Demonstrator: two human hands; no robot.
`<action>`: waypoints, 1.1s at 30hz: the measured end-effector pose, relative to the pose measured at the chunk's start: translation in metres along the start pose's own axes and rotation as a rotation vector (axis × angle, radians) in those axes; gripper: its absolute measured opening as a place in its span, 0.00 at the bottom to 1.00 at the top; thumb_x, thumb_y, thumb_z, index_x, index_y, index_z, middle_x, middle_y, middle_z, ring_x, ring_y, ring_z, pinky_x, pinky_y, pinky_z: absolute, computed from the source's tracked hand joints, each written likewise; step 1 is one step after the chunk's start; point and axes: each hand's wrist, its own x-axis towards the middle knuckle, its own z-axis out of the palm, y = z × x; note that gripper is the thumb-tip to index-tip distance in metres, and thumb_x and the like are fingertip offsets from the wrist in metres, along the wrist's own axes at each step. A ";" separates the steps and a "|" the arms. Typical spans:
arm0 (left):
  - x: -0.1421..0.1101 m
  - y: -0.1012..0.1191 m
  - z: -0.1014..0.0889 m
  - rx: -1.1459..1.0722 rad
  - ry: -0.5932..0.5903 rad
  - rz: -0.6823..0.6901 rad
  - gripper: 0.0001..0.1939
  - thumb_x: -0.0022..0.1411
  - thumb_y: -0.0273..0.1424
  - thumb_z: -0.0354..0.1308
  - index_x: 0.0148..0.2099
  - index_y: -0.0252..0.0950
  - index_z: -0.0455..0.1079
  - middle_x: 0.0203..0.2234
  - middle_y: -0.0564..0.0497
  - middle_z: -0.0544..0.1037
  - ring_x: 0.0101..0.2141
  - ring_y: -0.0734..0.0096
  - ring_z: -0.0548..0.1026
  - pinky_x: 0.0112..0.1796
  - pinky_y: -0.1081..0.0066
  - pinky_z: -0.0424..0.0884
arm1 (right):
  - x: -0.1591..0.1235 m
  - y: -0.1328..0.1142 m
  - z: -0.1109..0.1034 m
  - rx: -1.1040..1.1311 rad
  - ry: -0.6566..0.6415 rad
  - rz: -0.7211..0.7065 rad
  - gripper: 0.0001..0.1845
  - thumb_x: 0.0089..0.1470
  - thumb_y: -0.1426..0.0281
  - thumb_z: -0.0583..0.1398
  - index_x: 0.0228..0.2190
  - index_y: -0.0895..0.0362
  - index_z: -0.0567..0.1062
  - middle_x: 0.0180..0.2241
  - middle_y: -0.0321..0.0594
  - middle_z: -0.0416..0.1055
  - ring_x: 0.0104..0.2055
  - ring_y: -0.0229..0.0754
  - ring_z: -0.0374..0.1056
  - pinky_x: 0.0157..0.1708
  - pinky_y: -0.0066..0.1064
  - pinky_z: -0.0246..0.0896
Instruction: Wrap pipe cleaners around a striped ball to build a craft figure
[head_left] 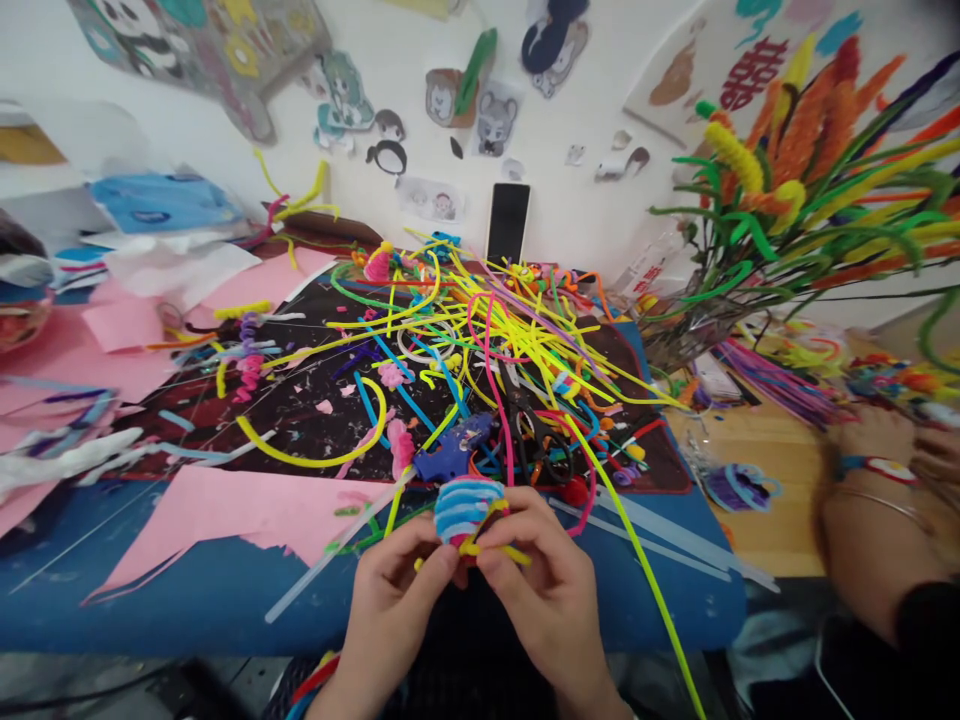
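Between my two hands is a small rounded pipe-cleaner piece (466, 507), striped blue and white with some yellow and pink at its lower side. My left hand (401, 580) pinches it from the left. My right hand (540, 585) grips its right side, thumb and finger on a yellow pipe cleaner (516, 554) that sticks out at the bottom. Just beyond the piece lies a blue glue gun (454, 447). Black scissors (534, 430) rest to its right. A clear glue stick (330, 560) slants past my left hand.
Yellow pipe cleaners (517, 310) are heaped mid-table, and a phone (508, 225) leans on the wall. Pink sheets (247, 515) lie left. Several glue sticks (667, 535) lie right. A pipe-cleaner bouquet (810, 200) stands back right. Another person's arm (862, 510) is at the right.
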 end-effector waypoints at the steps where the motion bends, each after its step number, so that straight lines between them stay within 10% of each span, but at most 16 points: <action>1: 0.001 0.002 0.001 0.013 -0.008 0.014 0.06 0.60 0.29 0.65 0.30 0.39 0.79 0.21 0.55 0.79 0.23 0.76 0.75 0.28 0.81 0.71 | 0.000 -0.001 -0.001 -0.031 -0.002 -0.017 0.06 0.57 0.74 0.65 0.33 0.50 0.79 0.37 0.33 0.73 0.43 0.36 0.70 0.44 0.23 0.66; 17: -0.003 0.000 0.006 -0.089 0.023 -0.098 0.09 0.59 0.36 0.68 0.29 0.38 0.80 0.23 0.52 0.83 0.26 0.75 0.78 0.31 0.83 0.73 | -0.008 -0.007 -0.008 -0.443 0.081 -0.241 0.08 0.58 0.75 0.63 0.36 0.49 0.78 0.43 0.35 0.69 0.47 0.37 0.68 0.47 0.26 0.64; 33: -0.006 0.013 0.013 0.123 -0.027 0.109 0.06 0.65 0.33 0.62 0.35 0.41 0.78 0.31 0.53 0.83 0.33 0.71 0.80 0.38 0.81 0.76 | 0.008 -0.017 -0.032 -0.300 0.067 0.055 0.05 0.56 0.71 0.65 0.28 0.52 0.78 0.22 0.29 0.74 0.23 0.31 0.68 0.23 0.19 0.61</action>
